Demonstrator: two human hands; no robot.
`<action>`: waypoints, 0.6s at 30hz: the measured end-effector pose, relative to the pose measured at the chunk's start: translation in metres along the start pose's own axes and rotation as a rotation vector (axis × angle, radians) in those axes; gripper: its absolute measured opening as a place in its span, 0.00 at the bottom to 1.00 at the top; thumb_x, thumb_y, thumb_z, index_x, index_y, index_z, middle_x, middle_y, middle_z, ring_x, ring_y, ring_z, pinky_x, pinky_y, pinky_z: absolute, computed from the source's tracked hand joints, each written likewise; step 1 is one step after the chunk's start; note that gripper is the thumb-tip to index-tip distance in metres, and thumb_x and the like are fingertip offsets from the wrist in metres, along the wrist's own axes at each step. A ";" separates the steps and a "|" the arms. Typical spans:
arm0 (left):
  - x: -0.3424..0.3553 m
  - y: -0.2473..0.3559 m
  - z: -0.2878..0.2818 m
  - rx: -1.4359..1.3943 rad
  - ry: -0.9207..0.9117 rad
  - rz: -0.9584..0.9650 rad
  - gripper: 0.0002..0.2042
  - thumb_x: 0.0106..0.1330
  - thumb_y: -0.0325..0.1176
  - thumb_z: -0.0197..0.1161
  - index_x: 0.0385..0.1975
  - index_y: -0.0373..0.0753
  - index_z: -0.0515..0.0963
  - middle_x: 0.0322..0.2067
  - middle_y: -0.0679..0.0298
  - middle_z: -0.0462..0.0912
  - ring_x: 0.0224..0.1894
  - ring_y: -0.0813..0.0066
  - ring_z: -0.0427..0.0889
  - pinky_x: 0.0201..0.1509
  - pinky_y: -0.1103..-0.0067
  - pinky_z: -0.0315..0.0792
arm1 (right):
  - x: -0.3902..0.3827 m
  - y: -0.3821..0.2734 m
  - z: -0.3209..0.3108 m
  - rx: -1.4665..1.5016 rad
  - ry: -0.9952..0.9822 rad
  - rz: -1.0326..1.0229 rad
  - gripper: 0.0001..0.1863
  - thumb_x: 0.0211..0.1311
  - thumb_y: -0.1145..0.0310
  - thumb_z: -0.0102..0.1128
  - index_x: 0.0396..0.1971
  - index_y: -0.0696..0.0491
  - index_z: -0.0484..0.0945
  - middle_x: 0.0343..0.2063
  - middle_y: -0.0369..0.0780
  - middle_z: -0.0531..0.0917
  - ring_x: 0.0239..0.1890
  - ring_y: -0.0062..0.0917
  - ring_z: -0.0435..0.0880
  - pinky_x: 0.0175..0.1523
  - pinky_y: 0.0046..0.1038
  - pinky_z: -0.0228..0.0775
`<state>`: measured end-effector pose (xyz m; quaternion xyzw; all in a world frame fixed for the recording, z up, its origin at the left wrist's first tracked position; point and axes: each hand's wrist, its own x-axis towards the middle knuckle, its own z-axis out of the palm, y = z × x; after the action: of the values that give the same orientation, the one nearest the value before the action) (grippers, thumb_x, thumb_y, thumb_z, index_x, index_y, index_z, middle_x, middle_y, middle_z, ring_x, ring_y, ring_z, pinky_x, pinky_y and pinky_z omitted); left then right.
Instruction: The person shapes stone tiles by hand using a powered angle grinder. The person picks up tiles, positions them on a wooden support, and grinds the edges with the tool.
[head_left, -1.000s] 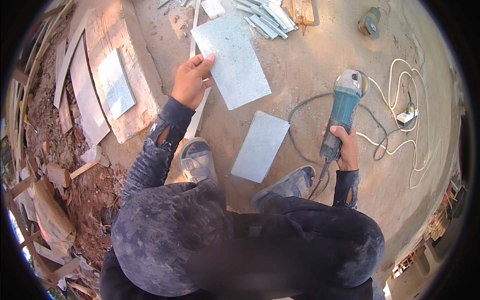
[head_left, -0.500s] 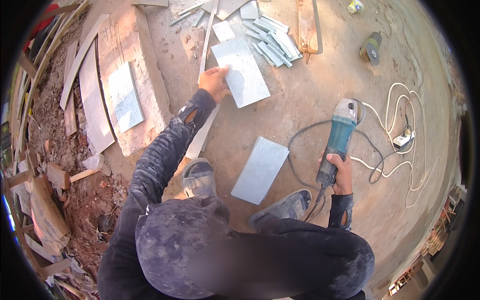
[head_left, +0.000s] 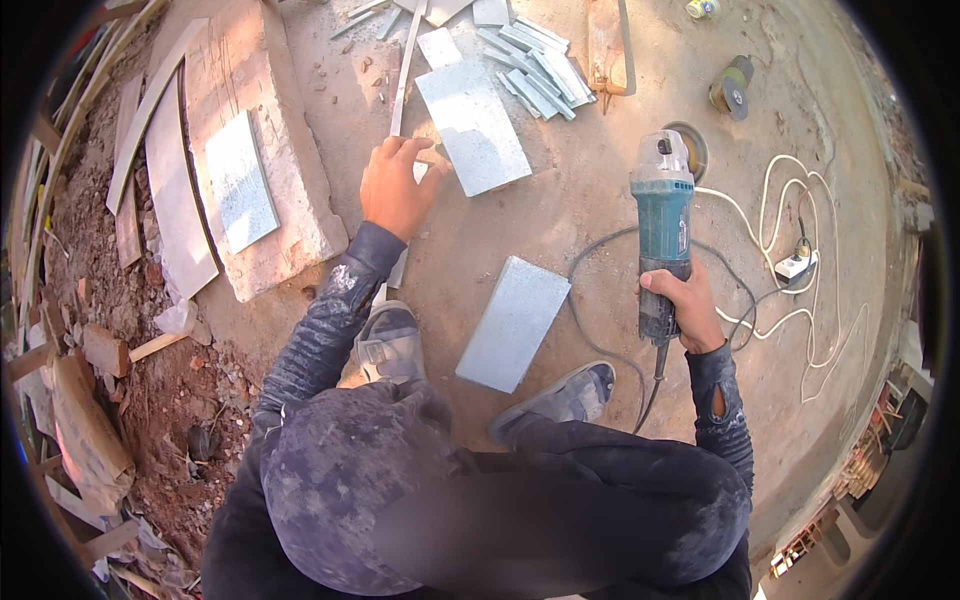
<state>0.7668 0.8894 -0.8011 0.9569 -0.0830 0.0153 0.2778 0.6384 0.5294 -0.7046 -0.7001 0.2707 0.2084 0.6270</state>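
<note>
Dusty brown ground (head_left: 775,425), patchily sunlit, borders reddish, rubble-strewn soil (head_left: 185,405).

Pale rectangular slab (head_left: 475,130) lies left of teal grinder (head_left: 663,222).

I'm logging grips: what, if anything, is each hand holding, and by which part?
Right hand: the angle grinder, by its black rear grip. Left hand: apparently nothing.

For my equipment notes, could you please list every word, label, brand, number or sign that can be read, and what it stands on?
No text is clear enough to quote.
Angle grinder in the right hand: dark marking on its teal side, too small and blurred to read.
Small container at the upper right: coloured label, too small to read.
</note>
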 end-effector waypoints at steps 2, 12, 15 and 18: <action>-0.027 -0.010 -0.017 0.048 -0.014 -0.091 0.29 0.53 0.37 0.74 0.56 0.40 0.74 0.46 0.54 0.75 0.52 0.55 0.75 0.55 0.64 0.72 | 0.000 -0.019 0.007 -0.021 -0.052 -0.020 0.22 0.48 0.69 0.70 0.43 0.59 0.73 0.29 0.37 0.80 0.29 0.20 0.80 0.35 0.23 0.72; -0.151 -0.049 -0.008 0.103 -0.072 -0.290 0.40 0.53 0.31 0.73 0.67 0.36 0.61 0.51 0.49 0.70 0.55 0.49 0.70 0.56 0.62 0.71 | -0.016 -0.072 0.043 -0.121 -0.194 -0.104 0.21 0.48 0.67 0.69 0.41 0.58 0.74 0.29 0.37 0.81 0.30 0.19 0.80 0.38 0.22 0.71; -0.148 -0.052 0.002 0.088 -0.020 -0.187 0.38 0.53 0.30 0.71 0.66 0.37 0.62 0.49 0.50 0.70 0.54 0.49 0.71 0.54 0.62 0.71 | -0.024 -0.084 0.047 -0.189 -0.209 -0.093 0.22 0.48 0.67 0.69 0.42 0.58 0.74 0.29 0.37 0.81 0.30 0.19 0.79 0.38 0.22 0.71; -0.136 -0.043 0.006 0.081 -0.013 -0.185 0.36 0.54 0.30 0.70 0.65 0.37 0.63 0.48 0.51 0.70 0.53 0.49 0.71 0.54 0.63 0.71 | -0.029 -0.092 0.049 -0.284 -0.219 -0.093 0.23 0.47 0.66 0.69 0.43 0.59 0.75 0.30 0.37 0.81 0.30 0.19 0.79 0.38 0.22 0.70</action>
<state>0.6398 0.9426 -0.8389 0.9711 0.0045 -0.0135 0.2384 0.6772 0.5871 -0.6223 -0.7666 0.1361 0.2903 0.5564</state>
